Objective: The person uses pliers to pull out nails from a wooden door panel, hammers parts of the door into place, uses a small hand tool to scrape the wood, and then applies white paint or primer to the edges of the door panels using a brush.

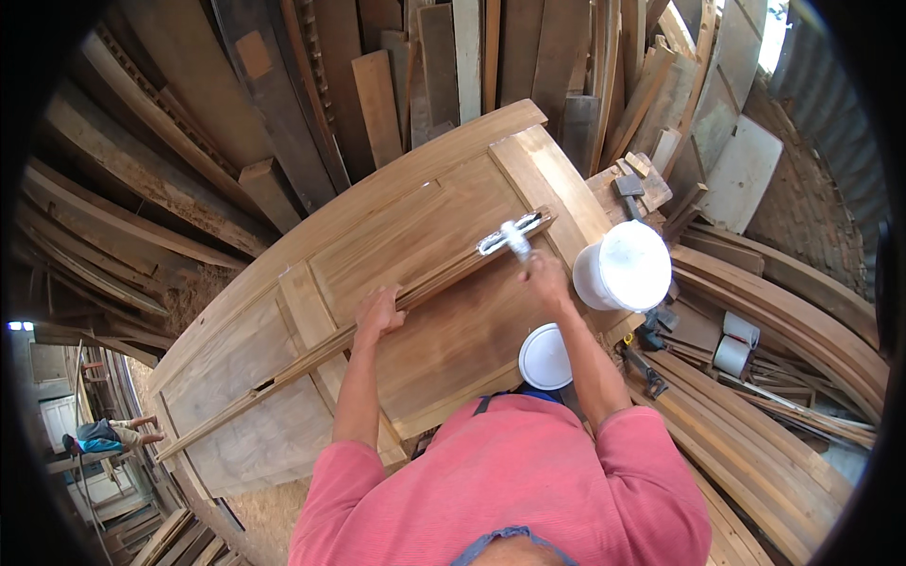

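A large wooden panelled door (425, 236) lies in front of me. A long narrow wooden strip (453, 274) runs slantwise across it. My left hand (380, 313) is closed around the strip near its middle. At the strip's far right end, my right hand (544, 279) is closed on a small tool (516, 241) coated in white paste. Motion smears the tool, so its kind cannot be made out. White paste shows around its head, by the strip's end. Beside my right forearm are a white bucket (590, 275) and, nearer me, a round white lid (546, 357).
Many upright boards (377, 104) lean behind the door. To the right lie long stacked planks (746, 453), a dark-headed mallet (627, 187), a hand saw (651, 377) and a white roll (736, 344). Another person (104, 434) is in the distance at far left.
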Demonstrator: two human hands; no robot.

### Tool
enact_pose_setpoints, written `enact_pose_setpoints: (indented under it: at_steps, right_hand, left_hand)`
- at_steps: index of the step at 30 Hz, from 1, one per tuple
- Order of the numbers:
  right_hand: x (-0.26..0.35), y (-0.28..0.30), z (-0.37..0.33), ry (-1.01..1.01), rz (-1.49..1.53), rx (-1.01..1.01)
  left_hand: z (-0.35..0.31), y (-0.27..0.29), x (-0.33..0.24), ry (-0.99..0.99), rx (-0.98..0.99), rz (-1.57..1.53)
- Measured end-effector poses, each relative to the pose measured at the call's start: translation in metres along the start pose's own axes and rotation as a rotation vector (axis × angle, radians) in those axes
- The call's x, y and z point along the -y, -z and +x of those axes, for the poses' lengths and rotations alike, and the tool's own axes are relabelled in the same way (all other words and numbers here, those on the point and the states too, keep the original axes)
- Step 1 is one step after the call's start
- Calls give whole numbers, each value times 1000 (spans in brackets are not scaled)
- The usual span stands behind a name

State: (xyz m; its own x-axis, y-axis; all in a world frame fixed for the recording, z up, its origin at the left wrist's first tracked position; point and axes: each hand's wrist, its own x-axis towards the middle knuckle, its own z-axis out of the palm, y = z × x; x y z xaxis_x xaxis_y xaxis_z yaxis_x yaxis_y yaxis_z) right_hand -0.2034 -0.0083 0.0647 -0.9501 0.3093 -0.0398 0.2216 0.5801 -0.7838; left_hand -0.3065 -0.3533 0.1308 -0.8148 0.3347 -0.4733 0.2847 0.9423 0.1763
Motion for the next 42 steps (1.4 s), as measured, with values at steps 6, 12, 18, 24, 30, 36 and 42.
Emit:
enact_pose_setpoints:
  at_steps: [6,12,18,24,30,36,42]
  right_hand:
    - [-11,-8,-5,59,-88,-280]
    - [-4,12,5,-171,-156,-336]
    - [10,15,7,-245,-180,-283]
    - [-10,26,12,-306,-102,-362]
    - [-9,28,0,-226,-80,-233]
    - [13,23,25,-249,150,-414]
    - [-56,16,18,-445,179,-167]
  left_hand:
    - [3,-5,4,1,55,-24]
    - [5,-2,5,-4,73,-38]
    - [7,-18,17,-77,-75,-27]
    - [6,-17,13,-60,-78,-29]
    - [3,-11,10,-45,-27,-19]
    - [5,-15,20,-14,0,-7]
    - [9,-13,7,-52,-46,2]
